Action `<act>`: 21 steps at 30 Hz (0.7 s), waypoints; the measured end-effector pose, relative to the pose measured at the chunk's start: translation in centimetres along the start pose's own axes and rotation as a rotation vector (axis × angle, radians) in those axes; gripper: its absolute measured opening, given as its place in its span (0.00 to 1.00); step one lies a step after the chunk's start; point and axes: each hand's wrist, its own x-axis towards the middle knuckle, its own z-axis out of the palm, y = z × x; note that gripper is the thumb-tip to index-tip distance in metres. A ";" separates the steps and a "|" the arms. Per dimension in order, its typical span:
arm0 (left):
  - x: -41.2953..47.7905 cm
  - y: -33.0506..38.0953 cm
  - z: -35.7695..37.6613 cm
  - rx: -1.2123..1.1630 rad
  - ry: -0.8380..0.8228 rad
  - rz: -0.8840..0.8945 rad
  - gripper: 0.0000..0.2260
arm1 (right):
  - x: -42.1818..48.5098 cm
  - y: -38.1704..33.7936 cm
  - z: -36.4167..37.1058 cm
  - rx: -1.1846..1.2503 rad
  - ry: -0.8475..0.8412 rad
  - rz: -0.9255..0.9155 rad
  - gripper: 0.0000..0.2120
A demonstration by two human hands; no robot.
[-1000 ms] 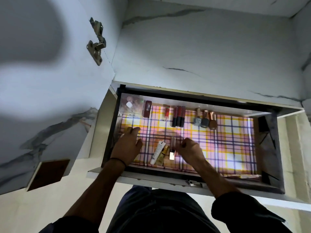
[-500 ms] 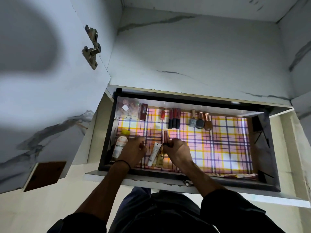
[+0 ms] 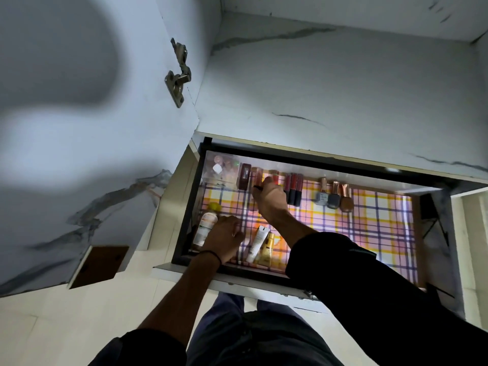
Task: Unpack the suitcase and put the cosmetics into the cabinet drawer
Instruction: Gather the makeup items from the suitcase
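Observation:
The open cabinet drawer (image 3: 184, 207) has a plaid liner (image 3: 375, 228). Along its back stand a clear box (image 3: 221, 167), a dark red lipstick case (image 3: 244, 175), lip gloss tubes (image 3: 294, 188) and three nail polish bottles (image 3: 334, 194). My right hand (image 3: 270, 199) reaches to that back row and pinches a reddish lip gloss tube (image 3: 257, 177) next to the case. My left hand (image 3: 224, 239) rests with curled fingers on the liner at the front left, beside a white bottle with a yellow cap (image 3: 207, 225). A white tube (image 3: 257, 243) and a gold bottle (image 3: 268, 248) lie between my arms.
A marbled white cabinet door (image 3: 79, 154) with a metal hinge (image 3: 178, 75) stands open on the left. A marbled shelf (image 3: 343, 88) lies above the drawer. The right half of the liner is bare. The suitcase is not in view.
My right hand has lifted a tube from the front of the drawer and carried it to the back row. My left hand has stayed near the white bottle.

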 end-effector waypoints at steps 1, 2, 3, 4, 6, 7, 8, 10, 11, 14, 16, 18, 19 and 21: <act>0.1 -0.1 0.0 -0.009 0.007 -0.012 0.13 | -0.2 0.1 0.2 0.027 0.018 -0.045 0.12; 0.2 -0.2 0.0 -0.015 0.015 -0.021 0.12 | -0.5 0.1 0.2 0.041 0.038 -0.087 0.10; 0.3 -0.2 -0.1 -0.019 0.019 -0.026 0.11 | -0.8 0.1 0.3 0.051 0.060 -0.112 0.08; 0.3 -0.2 0.0 -0.019 0.020 -0.026 0.10 | -1.1 0.2 0.3 0.065 0.075 -0.118 0.08; 0.5 -0.2 0.1 -0.006 0.009 -0.022 0.09 | -1.5 0.9 0.9 0.115 0.073 -0.096 0.08; 0.5 -0.2 0.1 0.000 0.007 -0.021 0.10 | -1.8 1.2 1.2 0.139 0.060 -0.086 0.08; 0.6 -0.2 0.1 0.003 0.008 -0.021 0.11 | -2.1 1.5 1.6 0.158 0.047 -0.083 0.08; 0.6 -0.4 0.1 -0.005 0.007 -0.032 0.12 | -2.6 2.1 2.0 0.198 0.029 -0.094 0.10; 0.6 -0.4 0.2 -0.008 0.004 -0.035 0.12 | -2.7 2.2 2.1 0.214 0.021 -0.092 0.12; 0.6 -0.7 0.3 0.005 -0.010 -0.031 0.10 | -2.3 1.5 2.1 0.239 -0.011 -0.069 0.20; 0.6 -0.6 0.3 0.007 -0.005 -0.034 0.11 | -1.7 0.6 2.0 0.265 -0.027 -0.043 0.24; 0.6 -0.6 0.2 0.000 -0.003 -0.034 0.13 | -1.3 -0.2 1.7 0.289 -0.058 -0.012 0.27; 0.6 -0.6 0.3 -0.001 -0.003 -0.031 0.13 | -1.2 -0.4 1.5 0.296 -0.071 -0.012 0.29; 0.7 -0.6 0.3 -0.001 -0.001 -0.022 0.14 | -1.4 -0.3 1.1 0.283 -0.080 -0.013 0.31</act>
